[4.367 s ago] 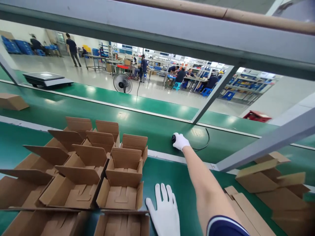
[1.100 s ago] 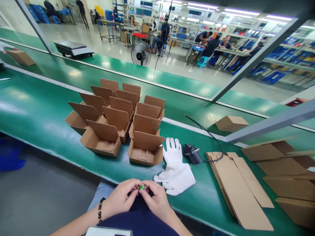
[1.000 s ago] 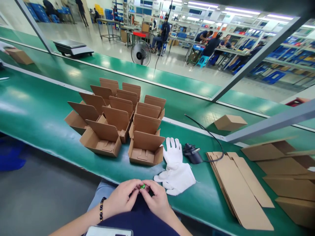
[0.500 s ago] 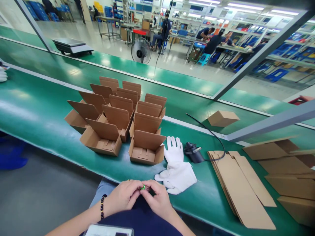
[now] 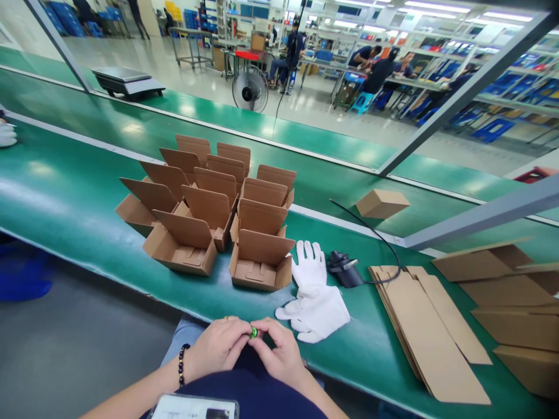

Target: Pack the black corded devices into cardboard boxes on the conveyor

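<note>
Both hands meet close to my body at the bench's front edge. My left hand point(image 5: 225, 342) wears a bead bracelet and pinches a small shiny green object point(image 5: 253, 332) between thumb and fingertips. From the other side, my right hand point(image 5: 278, 349) grips the same object. Its kind is too small to make out, and the fingers cover part of it. Just beyond my right hand lies a pair of white gloves point(image 5: 321, 314) on the green surface.
Rows of open cardboard boxes point(image 5: 262, 270) stand ahead. Right of the gloves are a black device with a cable point(image 5: 345, 269), flat cardboard sheets point(image 5: 437, 337) and more boxes point(image 5: 515, 320). A closed box point(image 5: 382, 205) sits beyond the rail, near a slanted metal post point(image 5: 480, 215).
The closed box beyond the rail has shifted left and slightly away. My hands keep nearly the same pinch on the green object.
</note>
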The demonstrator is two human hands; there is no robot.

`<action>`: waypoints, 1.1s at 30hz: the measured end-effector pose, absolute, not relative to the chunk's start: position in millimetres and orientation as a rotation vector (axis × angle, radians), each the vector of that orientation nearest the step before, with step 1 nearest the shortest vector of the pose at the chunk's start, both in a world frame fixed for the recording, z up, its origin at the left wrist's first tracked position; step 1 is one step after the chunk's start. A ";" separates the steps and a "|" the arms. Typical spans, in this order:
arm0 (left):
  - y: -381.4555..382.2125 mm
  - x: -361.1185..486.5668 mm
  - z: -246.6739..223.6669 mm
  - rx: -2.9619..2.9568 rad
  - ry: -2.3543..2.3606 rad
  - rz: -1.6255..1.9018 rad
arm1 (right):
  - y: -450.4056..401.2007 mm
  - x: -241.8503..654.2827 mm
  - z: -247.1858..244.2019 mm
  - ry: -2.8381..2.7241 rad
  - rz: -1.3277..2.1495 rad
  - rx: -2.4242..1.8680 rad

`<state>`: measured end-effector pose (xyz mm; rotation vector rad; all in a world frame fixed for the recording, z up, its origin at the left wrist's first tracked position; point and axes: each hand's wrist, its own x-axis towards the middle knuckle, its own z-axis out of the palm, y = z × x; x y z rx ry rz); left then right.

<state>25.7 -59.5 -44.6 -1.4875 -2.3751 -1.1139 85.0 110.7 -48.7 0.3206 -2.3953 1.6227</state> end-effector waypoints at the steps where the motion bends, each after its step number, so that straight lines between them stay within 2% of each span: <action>1: -59.4 25.5 -44.6 -1.495 -2.371 -1.119 | 110.5 85.1 -49.2 -2.401 1.616 0.332; 6: -59.0 25.7 -43.6 -1.484 -2.387 -1.185 | 108.5 85.1 -49.5 -2.376 1.582 0.362; 13: -59.3 26.5 -41.3 -1.230 -2.590 -1.653 | 108.0 81.7 -49.2 -2.340 1.429 0.364; 20: -59.0 21.5 -36.6 -1.338 -2.725 -1.574 | 109.3 83.6 -52.2 -2.419 1.365 0.396; 28: -57.5 18.1 -39.4 -1.592 -2.687 -1.011 | 112.8 86.2 -48.1 -2.480 1.823 0.243; 31: -58.6 19.8 -46.5 -1.588 -2.540 -1.002 | 110.2 86.4 -51.0 -2.421 1.932 0.129; 33: -59.8 22.0 -50.4 -1.588 -2.426 -1.146 | 108.0 86.4 -55.0 -2.312 2.023 -0.001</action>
